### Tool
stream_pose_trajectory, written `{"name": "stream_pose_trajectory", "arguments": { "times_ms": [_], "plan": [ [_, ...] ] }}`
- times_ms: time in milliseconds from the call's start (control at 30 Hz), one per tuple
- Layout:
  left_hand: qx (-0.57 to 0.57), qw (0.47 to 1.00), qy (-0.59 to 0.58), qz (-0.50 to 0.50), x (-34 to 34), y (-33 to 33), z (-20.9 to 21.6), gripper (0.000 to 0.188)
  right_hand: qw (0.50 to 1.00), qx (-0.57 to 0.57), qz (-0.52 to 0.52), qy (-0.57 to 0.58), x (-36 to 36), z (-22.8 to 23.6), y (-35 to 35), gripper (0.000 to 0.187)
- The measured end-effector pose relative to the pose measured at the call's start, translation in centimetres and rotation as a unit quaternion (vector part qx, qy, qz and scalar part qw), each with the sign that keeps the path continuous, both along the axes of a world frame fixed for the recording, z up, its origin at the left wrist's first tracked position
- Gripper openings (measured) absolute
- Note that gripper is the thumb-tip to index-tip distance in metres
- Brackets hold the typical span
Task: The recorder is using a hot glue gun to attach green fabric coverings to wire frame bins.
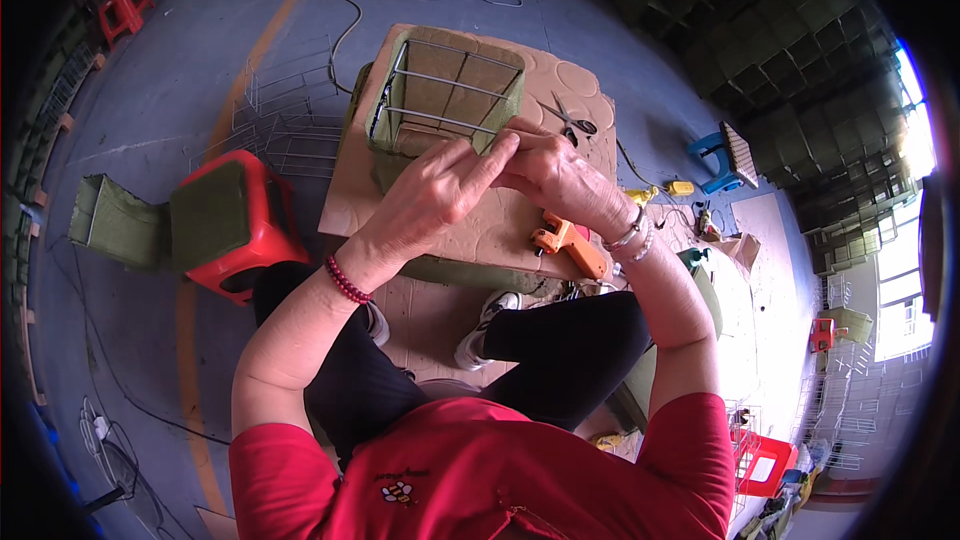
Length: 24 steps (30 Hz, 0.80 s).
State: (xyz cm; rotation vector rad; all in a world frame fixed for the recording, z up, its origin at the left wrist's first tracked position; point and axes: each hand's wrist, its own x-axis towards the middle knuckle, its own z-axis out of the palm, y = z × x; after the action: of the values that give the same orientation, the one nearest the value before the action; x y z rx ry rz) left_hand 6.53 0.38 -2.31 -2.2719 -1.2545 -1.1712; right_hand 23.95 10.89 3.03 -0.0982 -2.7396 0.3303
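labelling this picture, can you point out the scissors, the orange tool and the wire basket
Scissors [570, 123]: head view, where blades meet handles.
Orange tool [577, 246]: head view, middle of its body.
Wire basket [396, 100]: head view, green left wall.

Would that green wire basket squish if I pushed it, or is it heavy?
The green wire basket is probably stiff, since grey wires frame it. It's likely light for its size, with open gaps between thin wires.

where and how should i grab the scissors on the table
Probably best by the black handles, coming from the near right side: the scissors lie flat with their handles toward that side and the blades pointing away to the far left, slightly spread, so this approach should avoid the tips.
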Motion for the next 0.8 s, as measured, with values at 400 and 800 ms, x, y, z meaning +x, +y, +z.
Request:
{"name": "stream_pose_trajectory", "arguments": {
  "times_ms": [400, 800],
  "plan": [
    [-0.069, 0.995, -0.071, 0.019, 0.3, 0.1, -0.8, 0.074, 0.99, 0.05, -0.046, 0.123, 2.9, -2.5, 0.0, 0.033],
    [-0.143, 0.98, -0.131, -0.042, 0.1, 0.0, 0.2, 0.075, 0.964, 0.225, 0.119, -0.075, 1.2, 0.5, 1.6, 0.032]
  ]
}}
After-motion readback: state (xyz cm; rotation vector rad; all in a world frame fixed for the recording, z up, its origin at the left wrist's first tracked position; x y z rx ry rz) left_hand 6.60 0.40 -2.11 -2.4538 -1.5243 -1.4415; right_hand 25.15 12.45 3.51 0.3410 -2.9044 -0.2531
